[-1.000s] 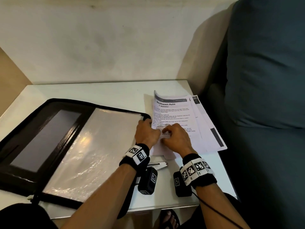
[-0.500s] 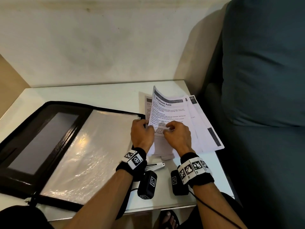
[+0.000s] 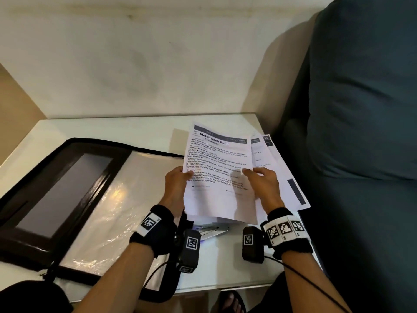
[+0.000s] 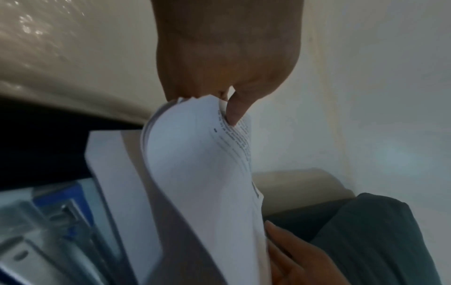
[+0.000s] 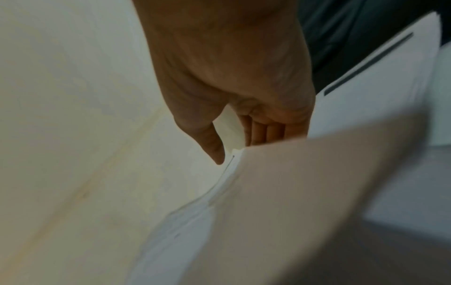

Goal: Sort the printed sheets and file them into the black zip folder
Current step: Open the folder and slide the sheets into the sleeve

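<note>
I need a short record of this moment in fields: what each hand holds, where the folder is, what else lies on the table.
left hand: pinches the left edge of the lifted stack of white printed sheets
right hand: holds the stack's right edge
top sheet title: "Mouthwash Refill"
black zip folder: lies open on the white table, left of the stack, clear plastic sleeve showing
other printed sheets: flat on the table, under and right of the stack
metal clip: on the table between the wrists

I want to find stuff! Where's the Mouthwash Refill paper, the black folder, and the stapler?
Mouthwash Refill sheet (image 3: 217,154): head view, printed text.
black zip folder (image 3: 67,145): head view, far zip edge.
stapler (image 3: 213,231): head view, metal body.
</note>
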